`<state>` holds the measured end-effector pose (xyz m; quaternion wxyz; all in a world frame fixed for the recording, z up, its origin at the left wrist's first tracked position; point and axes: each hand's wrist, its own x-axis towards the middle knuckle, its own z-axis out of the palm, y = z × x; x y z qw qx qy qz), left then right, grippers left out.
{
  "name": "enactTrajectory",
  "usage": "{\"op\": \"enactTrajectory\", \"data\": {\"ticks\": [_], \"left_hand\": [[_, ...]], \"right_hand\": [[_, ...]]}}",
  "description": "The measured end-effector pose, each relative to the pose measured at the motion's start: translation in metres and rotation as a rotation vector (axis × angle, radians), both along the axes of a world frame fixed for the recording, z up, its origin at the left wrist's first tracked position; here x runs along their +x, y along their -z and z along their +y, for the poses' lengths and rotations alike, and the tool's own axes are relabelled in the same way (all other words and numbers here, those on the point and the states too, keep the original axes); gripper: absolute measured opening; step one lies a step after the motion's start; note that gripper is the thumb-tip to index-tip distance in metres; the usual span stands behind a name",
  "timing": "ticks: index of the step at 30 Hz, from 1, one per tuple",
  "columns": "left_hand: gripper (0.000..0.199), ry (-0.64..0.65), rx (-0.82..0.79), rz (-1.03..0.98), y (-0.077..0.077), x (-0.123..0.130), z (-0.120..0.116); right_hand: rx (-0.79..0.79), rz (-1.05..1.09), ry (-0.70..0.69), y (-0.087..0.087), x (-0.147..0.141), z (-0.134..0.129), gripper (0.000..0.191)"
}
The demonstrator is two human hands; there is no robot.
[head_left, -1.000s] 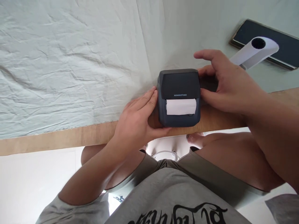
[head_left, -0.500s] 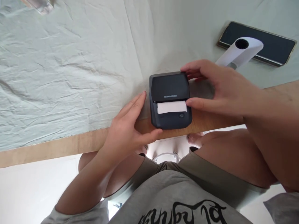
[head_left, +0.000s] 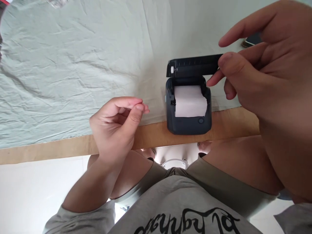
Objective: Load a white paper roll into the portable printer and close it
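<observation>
A small black label printer [head_left: 185, 126] stands at the table's front edge, its lid [head_left: 195, 66] raised. Inside lies a roll of white label paper [head_left: 190, 100], its loose end hanging over the front above the power button [head_left: 201, 120]. My right hand [head_left: 258, 61] grips the lid's right end between thumb and fingers, with the index finger stretched out above. To the left of the printer, apart from it, my left hand [head_left: 119, 122] is closed, thumb pressed to the fingertips. Nothing shows in it.
A wrinkled pale green cloth [head_left: 97, 58] covers the table, leaving a strip of bare wooden edge [head_left: 151, 136] along the front. Behind my right hand a corner of a phone [head_left: 252, 39] peeks out. A clear object [head_left: 58, 3] is cut off at the top left.
The printer's lid has swung up in my right hand, uncovering the paper roll. My left hand has moved left off the printer and closed its fingers. My right hand now hides the white handheld object.
</observation>
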<state>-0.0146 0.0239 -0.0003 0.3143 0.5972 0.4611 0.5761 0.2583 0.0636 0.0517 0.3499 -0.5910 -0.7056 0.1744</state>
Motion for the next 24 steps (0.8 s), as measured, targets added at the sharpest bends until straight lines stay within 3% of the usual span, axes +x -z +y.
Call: {"op": "enactTrajectory", "data": {"ticks": [2,5,9,12,16,19,22,24], "left_hand": [[0.007,0.023,0.000,-0.008,-0.002,-0.001,-0.002],[0.029,0.064,-0.022,0.050,-0.006,-0.005,-0.007],[0.044,0.173,0.067,0.395,-0.015,-0.006,-0.010],[0.051,0.243,0.175,0.573,-0.018,0.000,-0.008],[0.052,0.233,0.021,0.648,-0.018,0.007,-0.004],[0.049,0.286,-0.098,0.710,-0.019,0.007,-0.002],[0.047,0.316,-0.105,0.785,-0.021,0.006,-0.002],[0.045,0.311,-0.084,0.825,-0.021,0.006,-0.003]], "right_hand": [[-0.010,0.018,0.072,-0.005,-0.006,-0.002,0.028],[-0.008,-0.046,0.066,-0.006,-0.009,0.000,0.019],[-0.015,-0.279,-0.187,0.002,-0.007,0.015,0.008],[-0.134,-0.373,-0.330,0.008,-0.001,0.029,0.015],[-0.175,-0.528,-0.403,0.010,0.006,0.043,0.033],[-0.193,-0.730,-0.421,0.001,-0.006,0.047,0.031],[-0.327,-0.902,-0.388,-0.011,-0.026,0.047,0.022],[-0.377,-0.897,-0.369,-0.017,-0.032,0.046,0.029]]}}
